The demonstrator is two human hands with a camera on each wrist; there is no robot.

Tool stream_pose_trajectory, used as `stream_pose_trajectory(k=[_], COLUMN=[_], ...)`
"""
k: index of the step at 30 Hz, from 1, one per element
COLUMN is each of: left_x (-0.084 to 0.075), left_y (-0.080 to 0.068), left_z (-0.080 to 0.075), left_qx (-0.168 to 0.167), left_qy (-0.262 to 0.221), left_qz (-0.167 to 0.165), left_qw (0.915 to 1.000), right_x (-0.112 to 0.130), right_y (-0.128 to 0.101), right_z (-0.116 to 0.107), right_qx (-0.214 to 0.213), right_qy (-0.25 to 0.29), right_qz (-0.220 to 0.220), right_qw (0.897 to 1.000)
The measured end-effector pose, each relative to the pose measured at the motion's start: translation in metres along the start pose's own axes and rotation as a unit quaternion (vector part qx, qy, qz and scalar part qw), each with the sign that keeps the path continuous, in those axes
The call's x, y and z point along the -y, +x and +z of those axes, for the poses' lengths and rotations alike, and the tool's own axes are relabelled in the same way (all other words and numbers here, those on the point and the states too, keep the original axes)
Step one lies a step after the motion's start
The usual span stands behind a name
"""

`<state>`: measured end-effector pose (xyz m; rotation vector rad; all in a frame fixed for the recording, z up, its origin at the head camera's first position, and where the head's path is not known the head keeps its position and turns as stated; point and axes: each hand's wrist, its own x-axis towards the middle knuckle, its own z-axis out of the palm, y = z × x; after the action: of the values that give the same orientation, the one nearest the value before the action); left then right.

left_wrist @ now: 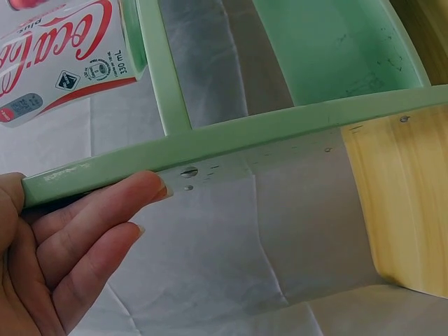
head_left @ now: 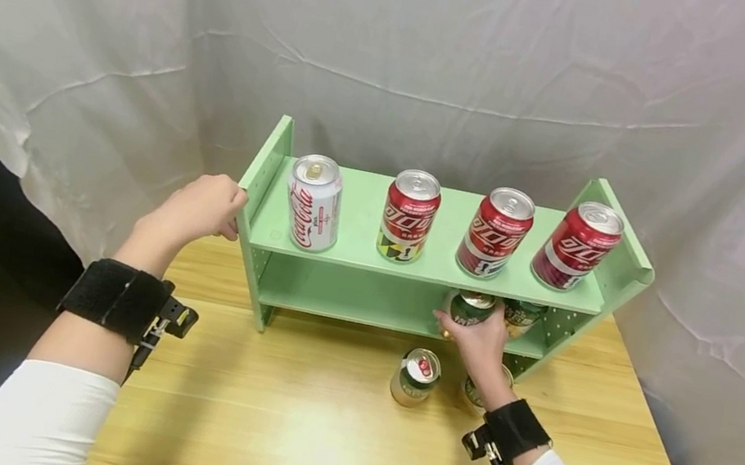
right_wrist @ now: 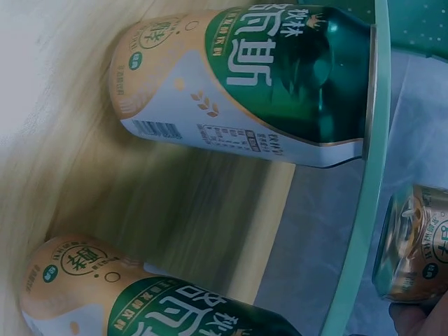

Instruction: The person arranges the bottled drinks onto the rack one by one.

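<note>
My left hand point(head_left: 206, 207) grips the left side panel of a green two-tier shelf point(head_left: 346, 294). In the left wrist view, the fingers point(left_wrist: 105, 217) press the panel's outer face, with the thumb by its edge. On the lower tier my right hand point(head_left: 482, 342) holds a green-and-gold drink can point(head_left: 470, 306), its fingers around the can's side. That can point(right_wrist: 423, 245) shows at the right edge of the right wrist view. Just right of it, a similar can point(head_left: 524, 316) stands on the same tier, partly hidden by the hand.
On the upper tier stand a white Coca-Cola can point(head_left: 314, 206) and three red cans point(head_left: 409, 218). Two more green-and-gold cans are on the wooden table point(head_left: 306, 437) before the shelf, one point(head_left: 415, 380) in plain sight, another point(head_left: 474, 396) partly behind my right forearm. A pale curtain point(head_left: 449, 55) hangs behind.
</note>
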<state>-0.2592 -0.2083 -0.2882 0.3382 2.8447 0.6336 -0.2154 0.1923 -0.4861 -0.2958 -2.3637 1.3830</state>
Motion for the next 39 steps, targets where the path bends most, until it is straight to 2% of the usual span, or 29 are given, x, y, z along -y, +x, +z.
stream_pose_trajectory(k=[8, 24, 34, 39], left_x=[-0.004, -0.006, 0.000, 0.002], left_y=[0.001, 0.000, -0.001, 0.000], left_z=[-0.002, -0.003, 0.000, 0.002], left_qx=[-0.003, 0.001, -0.003, -0.005], left_qy=[-0.003, -0.001, -0.004, -0.005], left_qz=[0.003, 0.008, 0.004, 0.004], left_qw=[1.0000, 1.0000, 1.0000, 1.0000], right_x=[-0.001, -0.007, -0.009, -0.008], right_y=[0.008, 0.018, 0.018, 0.018], right_z=[0.002, 0.006, 0.017, 0.020], right_qx=[-0.001, 0.010, -0.002, 0.007], right_qy=[0.018, 0.020, 0.034, 0.033], right_qz=[0.013, 0.043, 0.016, 0.015], right_qw=[1.000, 0.999, 0.999, 0.999])
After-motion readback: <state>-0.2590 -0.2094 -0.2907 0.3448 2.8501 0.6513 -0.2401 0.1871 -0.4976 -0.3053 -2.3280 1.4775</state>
